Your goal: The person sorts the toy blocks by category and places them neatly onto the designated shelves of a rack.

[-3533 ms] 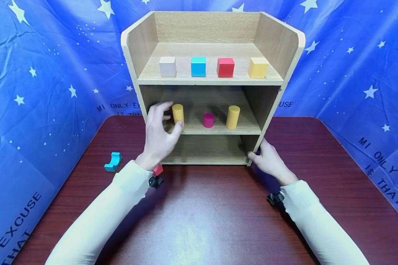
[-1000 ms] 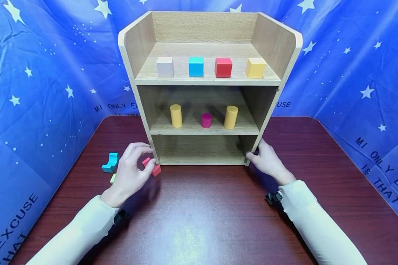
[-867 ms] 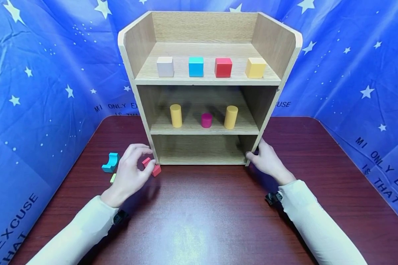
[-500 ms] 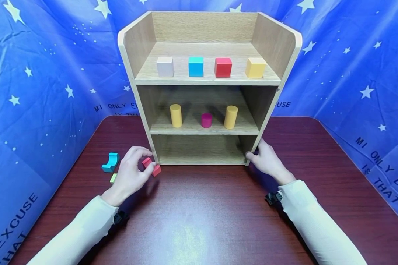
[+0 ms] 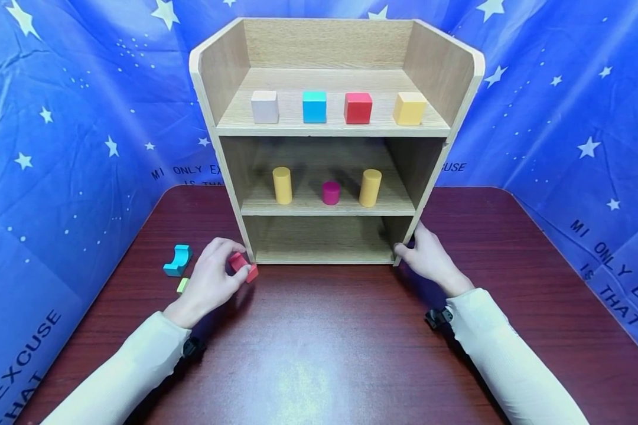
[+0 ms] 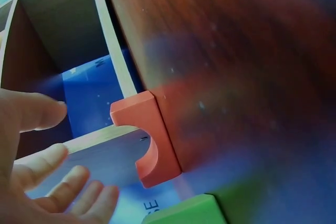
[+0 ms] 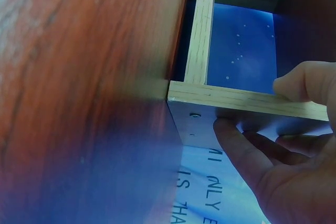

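Observation:
A red arch-shaped block (image 5: 238,263) lies on the table by the shelf's lower left corner. My left hand (image 5: 211,280) hovers over it with thumb and fingers spread around it; in the left wrist view the red arch block (image 6: 152,140) stands apart from the relaxed fingers. My right hand (image 5: 432,260) holds the wooden shelf (image 5: 329,130) low on its right side. In the right wrist view the thumb of the right hand (image 7: 294,166) lies inside the side panel (image 7: 236,98) and the fingers press its outer face.
Left of my left hand lie a blue arch block (image 5: 178,261) and a partly hidden green block (image 5: 182,285). Several cubes, including a red cube (image 5: 358,108), line the top shelf. Two yellow cylinders (image 5: 282,186) and a short magenta cylinder (image 5: 331,193) stand on the middle shelf.
My left hand has come away from the yellow cylinder on the middle shelf, down and left to the red arch block, sinking slightly closer to it lately. The right hand keeps its hold.

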Motion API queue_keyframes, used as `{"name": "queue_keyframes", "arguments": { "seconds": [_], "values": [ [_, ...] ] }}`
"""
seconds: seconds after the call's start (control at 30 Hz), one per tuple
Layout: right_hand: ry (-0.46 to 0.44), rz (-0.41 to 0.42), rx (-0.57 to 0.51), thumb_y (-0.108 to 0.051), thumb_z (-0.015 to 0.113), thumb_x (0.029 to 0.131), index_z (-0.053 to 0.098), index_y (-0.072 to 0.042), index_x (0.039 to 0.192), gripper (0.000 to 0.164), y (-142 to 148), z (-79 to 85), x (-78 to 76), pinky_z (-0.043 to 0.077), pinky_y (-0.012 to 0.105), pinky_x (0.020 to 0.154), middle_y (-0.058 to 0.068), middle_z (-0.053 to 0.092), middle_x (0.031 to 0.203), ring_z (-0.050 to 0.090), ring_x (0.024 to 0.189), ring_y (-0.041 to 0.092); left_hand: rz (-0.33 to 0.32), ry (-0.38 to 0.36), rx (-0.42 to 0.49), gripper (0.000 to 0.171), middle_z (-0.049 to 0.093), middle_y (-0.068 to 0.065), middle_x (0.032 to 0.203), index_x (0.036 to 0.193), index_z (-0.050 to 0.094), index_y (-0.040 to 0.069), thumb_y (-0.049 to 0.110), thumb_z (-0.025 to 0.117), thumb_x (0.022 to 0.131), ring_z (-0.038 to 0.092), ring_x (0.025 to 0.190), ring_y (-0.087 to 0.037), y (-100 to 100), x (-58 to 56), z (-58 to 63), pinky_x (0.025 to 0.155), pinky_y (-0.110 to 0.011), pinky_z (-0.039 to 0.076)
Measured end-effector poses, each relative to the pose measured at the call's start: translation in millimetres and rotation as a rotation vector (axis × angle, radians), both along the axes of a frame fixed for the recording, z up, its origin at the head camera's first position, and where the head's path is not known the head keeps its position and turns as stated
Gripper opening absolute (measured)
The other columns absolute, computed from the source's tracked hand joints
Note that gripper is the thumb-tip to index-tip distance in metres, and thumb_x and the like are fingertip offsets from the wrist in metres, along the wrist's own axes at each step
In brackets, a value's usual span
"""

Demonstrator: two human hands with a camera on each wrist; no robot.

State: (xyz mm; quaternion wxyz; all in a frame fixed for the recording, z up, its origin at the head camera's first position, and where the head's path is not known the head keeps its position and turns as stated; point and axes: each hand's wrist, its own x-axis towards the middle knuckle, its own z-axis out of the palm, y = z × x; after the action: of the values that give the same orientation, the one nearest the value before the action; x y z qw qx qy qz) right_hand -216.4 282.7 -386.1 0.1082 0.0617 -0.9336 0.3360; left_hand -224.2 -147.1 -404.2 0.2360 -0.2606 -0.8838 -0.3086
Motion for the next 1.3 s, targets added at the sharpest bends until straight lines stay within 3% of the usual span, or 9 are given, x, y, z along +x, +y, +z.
{"name": "queue_keyframes", "arguments": {
  "seconds": [0.27, 0.43, 0.63, 0.9, 1.3],
  "values": [
    [-0.005, -0.001, 0.000, -0.010, 0.061, 0.083, 0.044, 0.001, 0.123, 0.044, 0.2, -0.1, -0.4, 0.044, 0.047, 0.086, 0.020, 0.063, 0.101, 0.058, 0.099, 0.032, 0.011, -0.128, -0.074, 0.034, 0.058, -0.013, 0.100, 0.097, 0.065, 0.004, 0.017, 0.080, 0.070, 0.052, 0.092, -0.027, 0.4, -2.9, 2.4, 0.079, -0.039, 0.041],
    [0.000, 0.002, 0.000, -0.010, 0.061, 0.083, 0.045, 0.001, 0.122, 0.043, 0.0, 0.0, -0.6, 0.043, 0.046, 0.086, 0.019, 0.063, 0.100, 0.058, 0.099, 0.032, -0.027, -0.195, -0.144, 0.032, 0.058, -0.012, 0.100, 0.096, 0.066, 0.008, 0.016, 0.082, 0.069, 0.053, 0.090, -0.027, -1.9, -6.4, 6.3, 0.075, -0.038, 0.042],
    [-0.008, -0.001, -0.002, -0.010, 0.060, 0.083, 0.045, 0.000, 0.121, 0.043, -0.3, 0.6, -0.3, 0.043, 0.047, 0.086, 0.019, 0.063, 0.100, 0.058, 0.099, 0.032, -0.088, -0.227, -0.242, 0.031, 0.056, -0.011, 0.098, 0.096, 0.067, 0.010, 0.013, 0.082, 0.069, 0.051, 0.089, -0.025, -4.8, -12.5, 10.6, 0.073, -0.036, 0.043],
    [-0.014, 0.000, -0.005, -0.010, 0.060, 0.084, 0.044, 0.001, 0.123, 0.044, -0.3, 0.8, -0.3, 0.044, 0.046, 0.086, 0.020, 0.063, 0.103, 0.058, 0.099, 0.031, -0.128, -0.216, -0.315, 0.027, 0.056, -0.008, 0.094, 0.091, 0.068, 0.014, 0.014, 0.083, 0.068, 0.051, 0.085, -0.023, -6.3, -20.2, 5.5, 0.071, -0.034, 0.042],
    [-0.016, -0.005, -0.005, -0.010, 0.060, 0.083, 0.044, 0.000, 0.122, 0.043, -0.1, 1.0, -0.1, 0.043, 0.046, 0.087, 0.019, 0.063, 0.101, 0.058, 0.100, 0.032, -0.094, -0.296, -0.393, 0.029, 0.053, -0.007, 0.093, 0.096, 0.073, 0.015, 0.024, 0.083, 0.071, 0.047, 0.087, -0.025, -5.1, -17.9, 8.4, 0.069, -0.033, 0.038]
  ]
}}
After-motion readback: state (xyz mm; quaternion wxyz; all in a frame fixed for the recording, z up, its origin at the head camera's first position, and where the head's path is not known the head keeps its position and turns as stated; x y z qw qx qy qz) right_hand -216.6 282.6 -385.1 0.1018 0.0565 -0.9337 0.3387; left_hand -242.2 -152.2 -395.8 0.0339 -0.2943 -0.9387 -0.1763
